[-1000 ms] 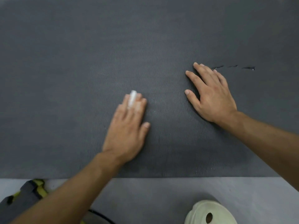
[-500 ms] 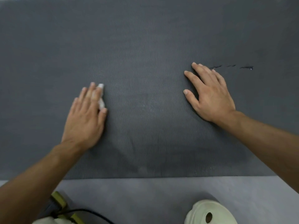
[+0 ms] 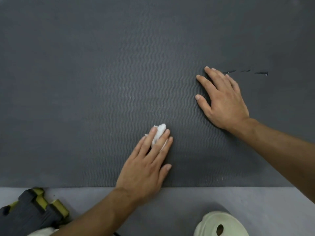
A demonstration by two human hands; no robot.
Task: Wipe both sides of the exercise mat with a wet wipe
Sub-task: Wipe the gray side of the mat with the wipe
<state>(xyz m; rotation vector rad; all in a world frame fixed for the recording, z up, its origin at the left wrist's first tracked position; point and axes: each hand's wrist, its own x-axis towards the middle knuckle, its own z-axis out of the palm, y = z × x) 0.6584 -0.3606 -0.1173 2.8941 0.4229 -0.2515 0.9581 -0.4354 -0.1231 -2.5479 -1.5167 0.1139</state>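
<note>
A dark grey ribbed exercise mat (image 3: 85, 82) lies flat and fills most of the view. My left hand (image 3: 144, 166) presses a crumpled white wet wipe (image 3: 159, 132) onto the mat near its front edge; the wipe shows under and between the fingertips. My right hand (image 3: 223, 101) rests flat on the mat to the right, fingers spread, holding nothing. A few small tears (image 3: 245, 72) mark the mat just beyond the right hand's fingertips.
The mat's front edge meets a lighter grey floor (image 3: 255, 205). A pale green rounded object with a hole (image 3: 219, 225) sits at the bottom right. A grey and yellow-green object (image 3: 34, 210) lies at the bottom left corner.
My left hand swept left with the wipe, then came back to the right and nearer the front edge. The right hand has stayed in place.
</note>
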